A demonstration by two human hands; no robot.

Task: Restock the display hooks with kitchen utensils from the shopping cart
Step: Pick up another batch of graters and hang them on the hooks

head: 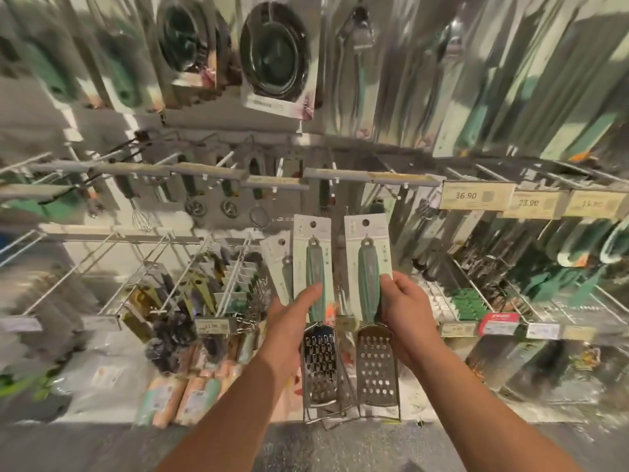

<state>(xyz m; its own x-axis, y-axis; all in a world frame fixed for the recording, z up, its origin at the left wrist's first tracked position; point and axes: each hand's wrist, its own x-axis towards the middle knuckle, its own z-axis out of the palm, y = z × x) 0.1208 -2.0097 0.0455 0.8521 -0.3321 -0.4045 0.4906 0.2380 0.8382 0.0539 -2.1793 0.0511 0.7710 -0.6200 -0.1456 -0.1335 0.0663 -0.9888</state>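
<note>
Both forearms reach up. Left hand (295, 310) grips 1 carded grater (315, 303); right hand (406, 306) pinches a 2nd grater (371, 301), side by side before display hooks (153, 267).

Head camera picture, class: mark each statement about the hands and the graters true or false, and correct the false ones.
1. Each hand holds a carded grater. True: left hand on the left grater, right hand on the right grater.
2. The grater handles are red. False: green.
3. Both grater blades have the same holes. False: the left blade has larger openings, the right small round holes.
4. A price tag reads 36.90. True.
</note>
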